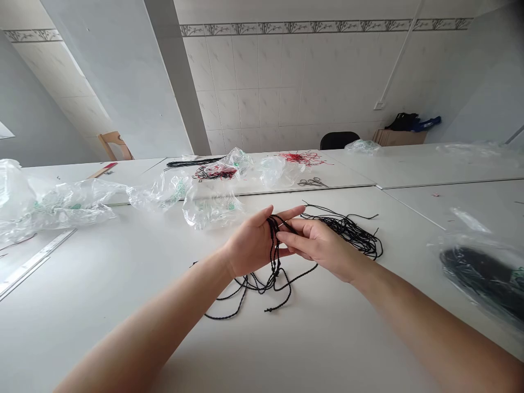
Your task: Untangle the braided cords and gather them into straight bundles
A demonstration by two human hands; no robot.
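Several thin black braided cords (273, 273) hang from my two hands above the white table. My left hand (252, 245) is palm up, with the cords looped across its fingers and the thumb raised beside them. From the right, my right hand (315, 240) pinches the cords between thumb and fingers against the left hand's fingers. The lower ends of the cords spread loosely on the table, and some show small knots. Just behind my right hand lies a loose heap of black cords (354, 232).
Crumpled clear plastic bags (164, 191) lie across the left and middle. A ruler (36, 262) is at the left, and a bag of black cords (483, 278) at the right. Farther back are red cords (303, 158), scissors (313, 182) and a black chair (339, 140).
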